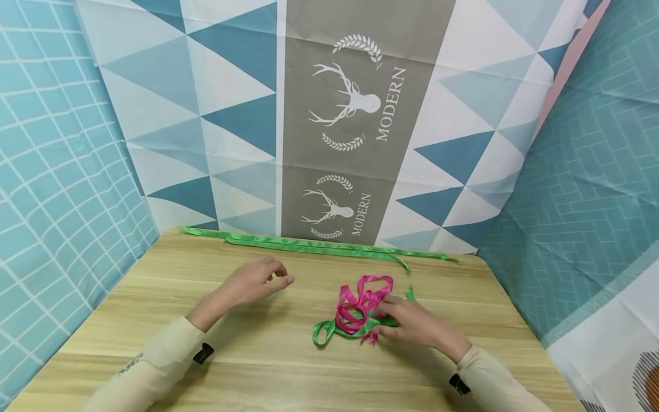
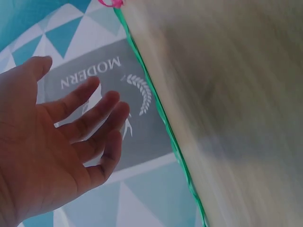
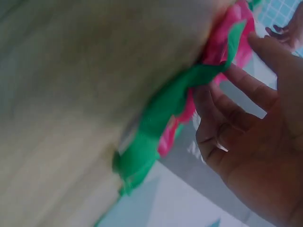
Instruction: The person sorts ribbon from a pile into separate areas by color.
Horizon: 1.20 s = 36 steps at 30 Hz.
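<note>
A loose tangle of pink ribbon (image 1: 355,306) lies on the table right of centre, mixed with a green ribbon (image 1: 324,333) that loops out on its left side. My right hand (image 1: 414,323) is at the tangle's right edge, thumb and fingers apart, fingertips right at the ribbons. In the right wrist view, a green ribbon strip (image 3: 163,104) passes by the fingertips of that hand (image 3: 255,127). My left hand (image 1: 252,281) hovers over the table left of the tangle, holding nothing. Its fingers are relaxed and spread in the left wrist view (image 2: 71,127).
Long green ribbons (image 1: 309,245) stretch along the back edge of the wooden table (image 1: 288,372). Behind them hangs a patterned cloth (image 1: 237,114) with triangles and deer heads. Blue tiled cloth (image 1: 51,171) borders the left, and a teal cloth (image 1: 592,200) the right.
</note>
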Tool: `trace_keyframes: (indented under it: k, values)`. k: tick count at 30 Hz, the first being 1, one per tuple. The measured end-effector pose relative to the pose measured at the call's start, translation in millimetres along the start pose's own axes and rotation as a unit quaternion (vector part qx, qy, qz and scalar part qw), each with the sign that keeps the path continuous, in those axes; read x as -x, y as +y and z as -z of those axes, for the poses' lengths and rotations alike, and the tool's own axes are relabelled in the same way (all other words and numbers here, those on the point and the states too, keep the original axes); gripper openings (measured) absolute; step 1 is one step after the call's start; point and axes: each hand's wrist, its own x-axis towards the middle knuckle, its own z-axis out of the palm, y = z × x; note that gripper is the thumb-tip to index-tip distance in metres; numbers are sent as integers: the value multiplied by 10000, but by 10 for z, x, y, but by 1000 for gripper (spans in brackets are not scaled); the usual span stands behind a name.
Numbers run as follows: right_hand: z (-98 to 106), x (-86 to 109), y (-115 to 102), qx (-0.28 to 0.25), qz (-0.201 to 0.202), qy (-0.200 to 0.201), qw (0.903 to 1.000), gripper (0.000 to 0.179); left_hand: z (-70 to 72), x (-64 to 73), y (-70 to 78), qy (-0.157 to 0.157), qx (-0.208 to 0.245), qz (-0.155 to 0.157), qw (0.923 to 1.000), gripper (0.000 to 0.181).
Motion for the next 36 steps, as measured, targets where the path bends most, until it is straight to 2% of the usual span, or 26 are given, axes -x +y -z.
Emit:
trace_keyframes:
  k: [5, 8, 11, 13, 16, 19, 22, 24, 26, 29, 32, 36]
  values:
    - [-84, -52, -39, -427, 166, -31, 9989, 7, -80, 51, 89, -316, -71, -220, 9992, 32]
    - [-49, -37, -94, -1017, 330, -6, 9943, 9, -107, 78, 164, -464, 1, -379, 9982, 31]
    - [54, -13, -175, -1763, 431, 20, 9834, 10, -121, 48, 275, -642, 431, -498, 9958, 36]
    - [157, -3, -244, -2246, 400, 22, 9736, 9, -141, -8, 370, -815, 879, -607, 9909, 39]
    - [326, -10, -357, -2842, 273, -4, 9584, 7, -194, -111, 536, -1175, 1575, -929, 9761, 40]
    - [472, -36, -452, -3349, 388, -18, 9415, 5, -274, -200, 720, -1586, 2112, -1476, 9531, 38]
    - [590, -63, -528, -3934, 600, -78, 9174, 7, -354, -261, 882, -1897, 2477, -2027, 9282, 38]
    - [656, -71, -565, -4316, 676, -117, 8995, 6, -392, -280, 959, -1987, 2660, -2239, 9163, 33]
    - [720, -70, -595, -4597, 646, -104, 8857, 6, -401, -276, 1010, -1973, 2805, -2293, 9109, 26]
    - [801, -50, -618, -4866, 617, 18, 8714, 3, -344, -243, 1049, -1839, 3087, -2154, 9080, 17]
    - [852, -26, -617, -5075, 672, 154, 8589, 3, -224, -192, 1053, -1758, 3471, -1939, 9006, 14]
    - [867, -11, -601, -5435, 900, 170, 8344, 7, -33, -113, 990, -1738, 3783, -1605, 8949, 14]
